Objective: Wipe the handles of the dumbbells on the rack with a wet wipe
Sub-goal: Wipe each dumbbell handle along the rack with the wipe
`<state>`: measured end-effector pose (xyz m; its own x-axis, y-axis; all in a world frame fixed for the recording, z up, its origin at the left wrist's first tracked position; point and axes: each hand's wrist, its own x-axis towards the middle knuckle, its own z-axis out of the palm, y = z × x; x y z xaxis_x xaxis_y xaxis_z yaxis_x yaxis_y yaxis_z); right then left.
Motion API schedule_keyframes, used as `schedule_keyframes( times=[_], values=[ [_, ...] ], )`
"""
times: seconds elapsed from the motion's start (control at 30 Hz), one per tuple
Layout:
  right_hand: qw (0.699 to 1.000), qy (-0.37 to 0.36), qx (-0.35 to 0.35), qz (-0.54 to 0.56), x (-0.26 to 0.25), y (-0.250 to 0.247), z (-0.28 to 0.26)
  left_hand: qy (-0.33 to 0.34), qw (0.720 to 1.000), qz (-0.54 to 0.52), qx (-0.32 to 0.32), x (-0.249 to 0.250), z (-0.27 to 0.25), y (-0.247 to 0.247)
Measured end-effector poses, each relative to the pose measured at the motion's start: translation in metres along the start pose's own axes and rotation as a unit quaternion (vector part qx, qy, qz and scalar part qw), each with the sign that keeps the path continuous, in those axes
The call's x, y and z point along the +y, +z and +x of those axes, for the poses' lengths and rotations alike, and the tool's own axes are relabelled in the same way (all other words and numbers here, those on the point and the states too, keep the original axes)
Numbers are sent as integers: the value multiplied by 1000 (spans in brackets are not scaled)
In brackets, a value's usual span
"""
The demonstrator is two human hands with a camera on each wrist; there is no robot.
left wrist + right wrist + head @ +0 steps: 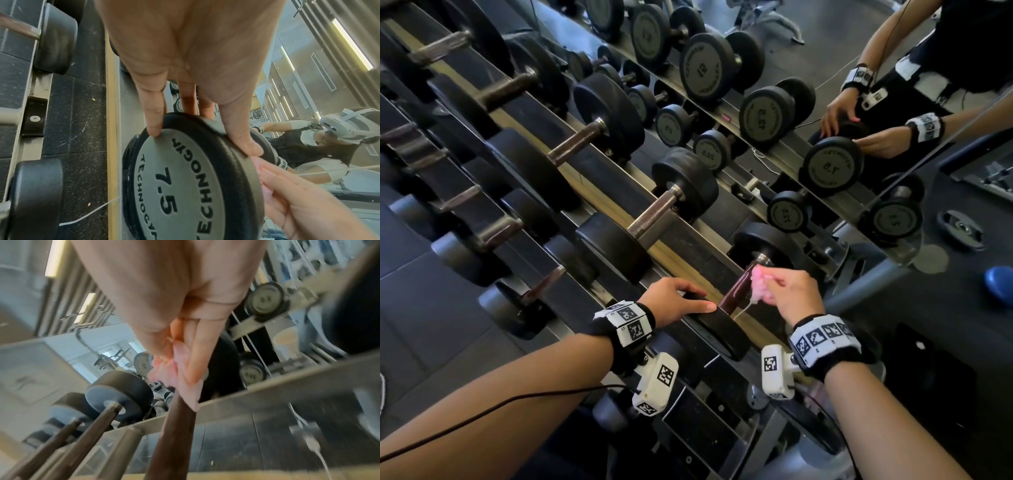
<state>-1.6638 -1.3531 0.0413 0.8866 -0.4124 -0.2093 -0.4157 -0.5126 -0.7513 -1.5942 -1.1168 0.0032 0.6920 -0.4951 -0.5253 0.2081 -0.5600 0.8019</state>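
The 7.5 dumbbell lies at the near end of the rack's top tier (619, 209). My left hand (695, 301) grips its near head (722, 332). In the left wrist view the left hand (197, 133) has its thumb and fingers curled over the rim of the grey 7.5 face (185, 186). My right hand (774, 287) pinches a crumpled pink wet wipe (758, 286) and holds it against the far part of the dark brown handle (736, 294). Seen from the right wrist, the right hand (180, 369) holds the wipe (185, 386) atop the handle (170, 434).
Several larger dumbbells (654, 212) line the tier up to the left, with a lower tier (493, 236) beneath. A mirror behind shows reflected dumbbells (828, 168) and my hands. A weight plate (960, 229) and a blue object (1000, 284) lie on the floor to the right.
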Motion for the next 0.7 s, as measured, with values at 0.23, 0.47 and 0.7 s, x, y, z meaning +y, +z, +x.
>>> schedule_keyframes(
  times=[0.23, 0.47, 0.7],
  values=[
    [943, -124, 21, -309, 4, 16, 10, 4, 1000, -15, 11, -3, -2, 2],
    [920, -142, -62, -361, 4, 23, -15, 4, 1000, -19, 12, -3, -2, 3],
    [959, -163, -133, -192, 8, -3, -18, 11, 999, -31, 22, -4, -4, 3]
  ],
)
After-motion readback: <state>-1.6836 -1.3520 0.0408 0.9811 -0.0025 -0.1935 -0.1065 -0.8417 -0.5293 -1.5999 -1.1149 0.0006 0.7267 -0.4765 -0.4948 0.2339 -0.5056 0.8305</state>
